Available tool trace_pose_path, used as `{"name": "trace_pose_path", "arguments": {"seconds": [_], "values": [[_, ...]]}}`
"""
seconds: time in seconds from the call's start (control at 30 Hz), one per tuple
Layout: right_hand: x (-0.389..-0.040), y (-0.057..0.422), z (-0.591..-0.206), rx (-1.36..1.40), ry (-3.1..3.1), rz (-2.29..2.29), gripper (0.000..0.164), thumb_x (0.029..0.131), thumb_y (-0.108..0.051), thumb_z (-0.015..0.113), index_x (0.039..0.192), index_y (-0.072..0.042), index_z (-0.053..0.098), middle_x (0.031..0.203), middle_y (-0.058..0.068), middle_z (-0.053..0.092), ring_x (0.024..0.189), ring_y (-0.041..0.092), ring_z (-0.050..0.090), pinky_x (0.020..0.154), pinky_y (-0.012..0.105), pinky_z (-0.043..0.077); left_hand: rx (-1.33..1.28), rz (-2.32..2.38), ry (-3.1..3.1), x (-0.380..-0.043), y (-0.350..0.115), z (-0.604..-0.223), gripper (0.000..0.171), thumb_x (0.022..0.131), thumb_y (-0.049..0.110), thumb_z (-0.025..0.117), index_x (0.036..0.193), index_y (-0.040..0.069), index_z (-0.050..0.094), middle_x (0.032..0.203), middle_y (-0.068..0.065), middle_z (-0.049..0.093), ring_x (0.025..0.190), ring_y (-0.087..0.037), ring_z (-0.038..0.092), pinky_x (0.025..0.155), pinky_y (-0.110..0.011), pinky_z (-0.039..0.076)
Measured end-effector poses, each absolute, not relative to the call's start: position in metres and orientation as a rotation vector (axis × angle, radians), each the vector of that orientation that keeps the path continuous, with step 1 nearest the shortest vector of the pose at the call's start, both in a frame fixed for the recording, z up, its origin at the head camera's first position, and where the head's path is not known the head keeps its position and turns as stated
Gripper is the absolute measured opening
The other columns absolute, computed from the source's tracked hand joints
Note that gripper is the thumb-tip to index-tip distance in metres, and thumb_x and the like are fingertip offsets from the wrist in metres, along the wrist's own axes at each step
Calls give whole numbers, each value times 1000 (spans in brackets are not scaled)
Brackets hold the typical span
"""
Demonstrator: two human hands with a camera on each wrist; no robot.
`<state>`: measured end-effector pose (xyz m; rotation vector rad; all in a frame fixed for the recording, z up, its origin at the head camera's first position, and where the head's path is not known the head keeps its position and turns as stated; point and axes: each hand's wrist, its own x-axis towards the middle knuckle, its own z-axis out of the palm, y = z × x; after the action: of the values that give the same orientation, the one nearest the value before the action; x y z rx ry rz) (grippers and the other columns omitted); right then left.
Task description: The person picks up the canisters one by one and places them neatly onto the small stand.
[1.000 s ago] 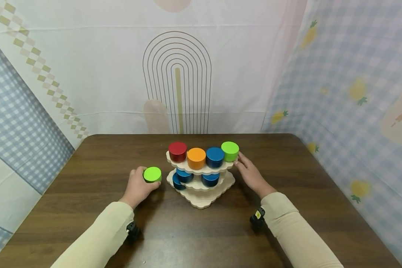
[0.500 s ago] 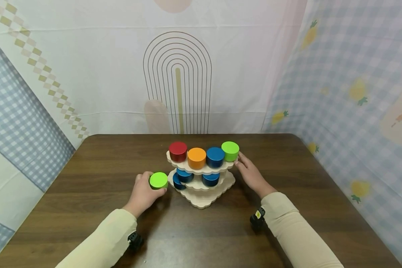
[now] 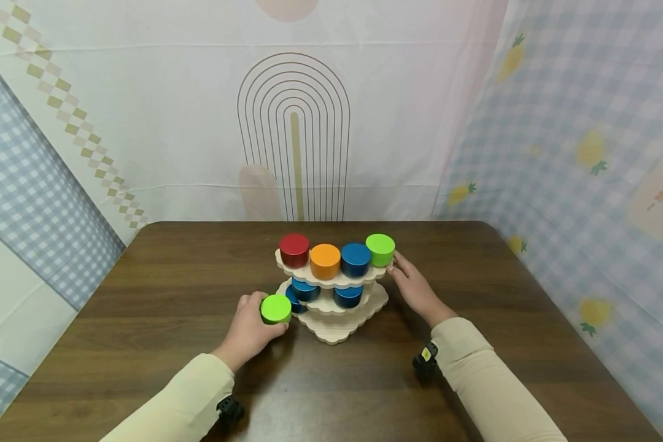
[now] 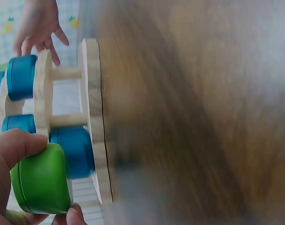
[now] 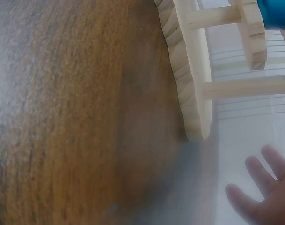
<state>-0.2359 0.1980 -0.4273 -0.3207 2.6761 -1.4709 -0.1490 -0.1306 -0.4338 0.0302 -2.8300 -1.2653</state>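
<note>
My left hand (image 3: 251, 328) grips a green round tin (image 3: 276, 309) between thumb and fingers, left of a tiered wooden stand (image 3: 331, 331) with scalloped edges. In the left wrist view this green tin (image 4: 41, 180) is in front of a blue tin (image 4: 74, 152) on the bottom tier; whether they touch I cannot tell. Red (image 3: 294, 252), orange (image 3: 325, 262), blue (image 3: 356, 260) and green tins (image 3: 380, 250) line the top tier. Blue tins (image 3: 348, 296) also sit lower down. My right hand (image 3: 414, 288), fingers spread, is at the top tier's right end; contact is unclear.
The stand is on a dark brown wooden table (image 3: 331, 393). Behind it hangs a white patterned cloth (image 3: 199, 135), with blue checked cloth (image 3: 558, 202) at the right side. Thin wooden posts (image 5: 250, 86) separate the tiers.
My left hand has carried the green tin to the right and nearer to me, up to the stand's lower left side. The right hand and the stand have stayed in place.
</note>
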Motion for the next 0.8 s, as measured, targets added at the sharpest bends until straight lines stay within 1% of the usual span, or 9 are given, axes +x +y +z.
{"name": "trace_pose_path", "arguments": {"seconds": [0.37, 0.8], "values": [[-237, 198, -428, -332, 2677, -1475, 63, 104, -43, 32, 156, -14, 13, 158, 16, 21, 143, 37, 23, 112, 58, 22, -46, -1305, -2838, -139, -111, -435, 59, 70, 14, 84, 117, -4, 52, 105, -16, 46, 95, -28, 50, 87, -47, 47], [-237, 198, -427, -343, 2677, -1482, 63, 104, -40, 33, 155, -11, 13, 159, 16, 19, 143, 36, 22, 112, 57, 21, -102, -1348, -2874, -137, -92, -443, 61, 69, 15, 85, 117, -3, 52, 104, -14, 45, 95, -27, 49, 87, -46, 47]]}}
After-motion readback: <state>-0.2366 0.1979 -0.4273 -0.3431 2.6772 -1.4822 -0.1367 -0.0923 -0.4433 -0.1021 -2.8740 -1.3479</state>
